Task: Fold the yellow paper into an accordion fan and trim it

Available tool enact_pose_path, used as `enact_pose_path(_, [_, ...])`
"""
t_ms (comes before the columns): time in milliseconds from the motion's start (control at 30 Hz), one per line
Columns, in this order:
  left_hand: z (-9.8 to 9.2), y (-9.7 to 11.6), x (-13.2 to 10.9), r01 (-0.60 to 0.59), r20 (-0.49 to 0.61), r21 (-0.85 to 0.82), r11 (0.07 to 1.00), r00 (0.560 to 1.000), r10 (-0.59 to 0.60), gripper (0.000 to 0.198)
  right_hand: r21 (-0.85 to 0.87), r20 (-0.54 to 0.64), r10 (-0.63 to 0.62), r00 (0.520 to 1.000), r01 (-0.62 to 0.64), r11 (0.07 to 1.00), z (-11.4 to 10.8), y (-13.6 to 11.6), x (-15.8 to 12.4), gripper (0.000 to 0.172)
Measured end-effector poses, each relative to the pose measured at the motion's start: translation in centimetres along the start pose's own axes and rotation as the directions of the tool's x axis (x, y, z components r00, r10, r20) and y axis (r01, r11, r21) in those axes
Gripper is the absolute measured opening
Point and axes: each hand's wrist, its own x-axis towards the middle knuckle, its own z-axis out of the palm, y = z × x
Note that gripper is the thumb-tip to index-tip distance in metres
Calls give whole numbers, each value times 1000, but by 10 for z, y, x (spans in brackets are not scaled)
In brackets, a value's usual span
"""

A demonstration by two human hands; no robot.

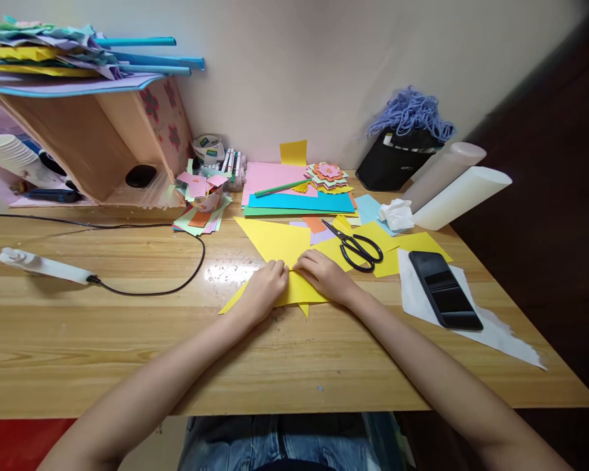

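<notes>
Yellow paper [275,241] lies on the wooden table in front of me, with pointed corners sticking out to the left and below. My left hand [269,286] is closed at the middle of the paper, its fingers curled on a fold. Right beside it, my right hand [324,271] pinches the same fold, fingertips pressed together. The two hands nearly touch, and they hide part of the fold. Black-handled scissors [358,248] rest just beyond my right hand on more yellow sheets [385,265].
A phone [444,288] lies on white paper at the right. Behind are coloured sheets [299,203], a layered paper flower [328,175], a black pouch [395,160] and paper rolls [464,196]. To the left, a white power strip [46,265] trails a cable below a box shelf [164,124].
</notes>
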Motion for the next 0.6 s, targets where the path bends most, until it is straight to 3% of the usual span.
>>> enact_pose_path(100, [5, 6, -3, -20, 8, 123, 992, 1000, 20, 27, -127, 24, -61, 998, 63, 990, -1, 2, -1, 20])
enact_pose_path(233, [9, 16, -6, -16, -29, 142, 990, 999, 21, 28, -270, 56, -113, 992, 124, 955, -4, -1, -3, 19])
enact_pose_path(367, [12, 26, -9, 49, -106, 140, 989, 994, -34, 34, -371, 80, -63, 995, 89, 924, -7, -13, -4, 19])
enact_pose_path(600, [8, 41, -14, 175, -74, 203, 963, 984, -163, 45, -444, 88, 25, 996, 17, 896, -7, -31, -6, 14])
